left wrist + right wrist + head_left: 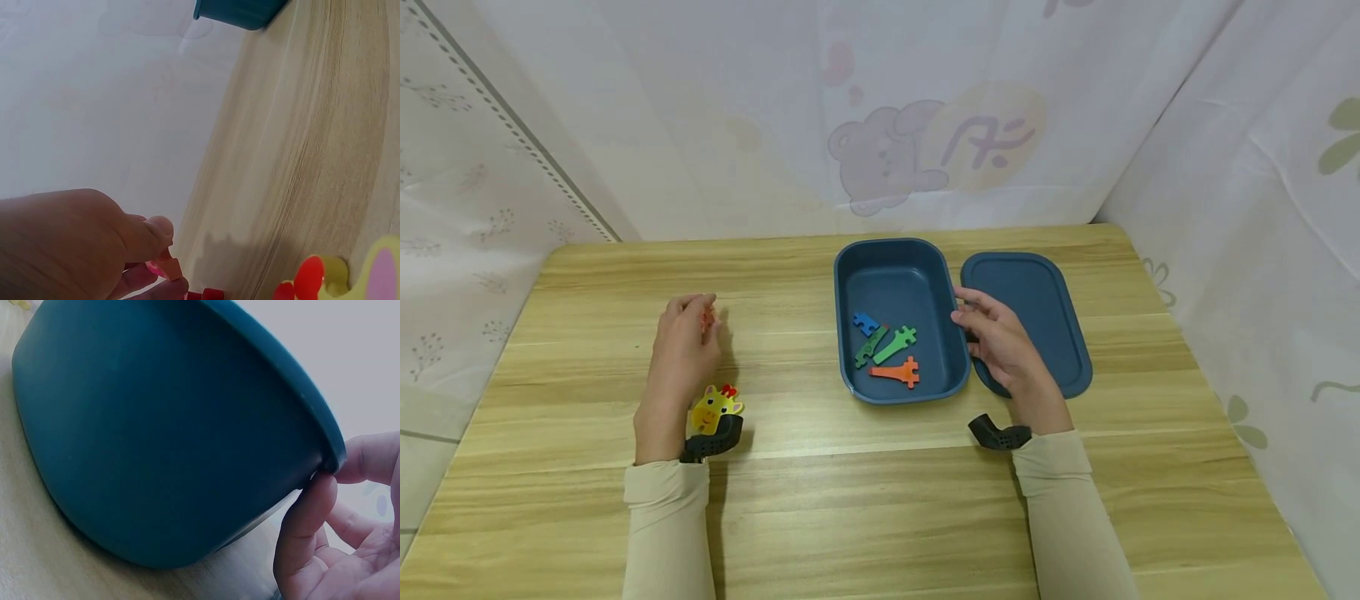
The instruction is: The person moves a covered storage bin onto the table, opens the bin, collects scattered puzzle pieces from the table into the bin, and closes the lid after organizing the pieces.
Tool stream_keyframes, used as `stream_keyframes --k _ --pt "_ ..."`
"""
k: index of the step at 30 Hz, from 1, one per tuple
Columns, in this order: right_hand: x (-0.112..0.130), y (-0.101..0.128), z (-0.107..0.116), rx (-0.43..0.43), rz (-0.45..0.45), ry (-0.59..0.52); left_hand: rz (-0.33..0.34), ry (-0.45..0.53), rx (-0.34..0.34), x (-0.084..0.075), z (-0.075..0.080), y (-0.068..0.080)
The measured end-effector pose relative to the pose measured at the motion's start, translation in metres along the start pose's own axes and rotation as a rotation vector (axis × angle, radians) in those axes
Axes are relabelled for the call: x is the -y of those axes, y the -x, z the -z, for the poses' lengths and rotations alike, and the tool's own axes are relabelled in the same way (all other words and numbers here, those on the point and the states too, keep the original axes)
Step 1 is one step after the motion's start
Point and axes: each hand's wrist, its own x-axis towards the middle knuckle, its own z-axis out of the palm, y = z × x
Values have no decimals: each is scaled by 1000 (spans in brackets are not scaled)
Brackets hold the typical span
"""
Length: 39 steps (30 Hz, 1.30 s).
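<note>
My left hand (683,342) is over the left part of the table, pinching a small orange puzzle piece (169,265) between thumb and fingers, which hide most of it. Beside that wrist lies a yellow giraffe-head piece (709,409) with red horns. At the rim of a blue container (960,367), my right hand (1003,343) pinches the right-hand edge with thumb and finger. Inside the container, towards its near end, are a blue puzzle piece (866,323), a dark green piece (869,347), a light green piece (897,343) and an orange piece (895,372).
A blue lid (1037,304) lies flat to the right of the container, partly under my right hand. The wooden table (865,517) ends at a white printed curtain (700,125) behind. In the left wrist view, something red (212,294) shows below the fingers.
</note>
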Motion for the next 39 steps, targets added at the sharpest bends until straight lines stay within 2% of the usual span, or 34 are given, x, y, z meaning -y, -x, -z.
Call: stream_keyframes --k 12,23,34,39 --pt "0 -1 0 11 8 -3 -24 35 -4 -6 3 -1" --pt "0 0 0 14 5 0 -88 148 55 -20 -10 -5" --pt "1 0 -1 4 3 3 -82 203 44 -23 -6 -2" --pt "0 0 0 3 0 3 -89 210 76 -25 -5 -2"
